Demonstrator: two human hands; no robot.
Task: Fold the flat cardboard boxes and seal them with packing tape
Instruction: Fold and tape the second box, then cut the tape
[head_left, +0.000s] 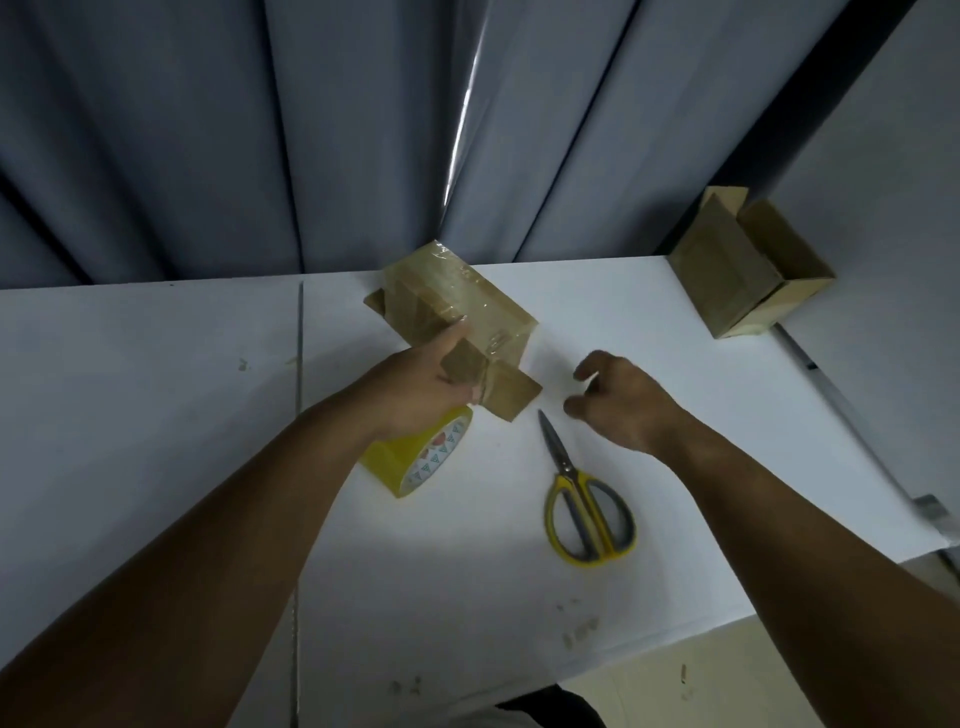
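Left hand (421, 384): it is gripping the near end of the taped cardboard box (467, 301), thumb lying along the side panel, the other fingers curling round a loose flap.

Taped cardboard box: it is being held tilted over the middle of the table, far end pointing toward the curtain. Glossy clear tape is running along its upper face. 2 flaps at the near end are standing open. What it is holding cannot be told.

Tape roll (421, 457): yellow, leaning on its edge on the table, partly hiding under the left wrist.

Scissors (582, 499): lying flat with blades closed, tips pointing toward the box flap, yellow-and-grey handles toward the person.

Right hand (618, 400): it is hovering just right of the box flap and above the scissor tips, fingers loosely curling and narrowly parted, holding nothing.

Second cardboard box (737, 275): sitting at the far right corner of the table, open, flaps standing up. Only bare inner walls are showing.

Table (156, 364): white, carrying small scuffs and specks.

Curtain (260, 130): grey folds are hanging behind the table, a pale wall (883, 130) standing at the right.
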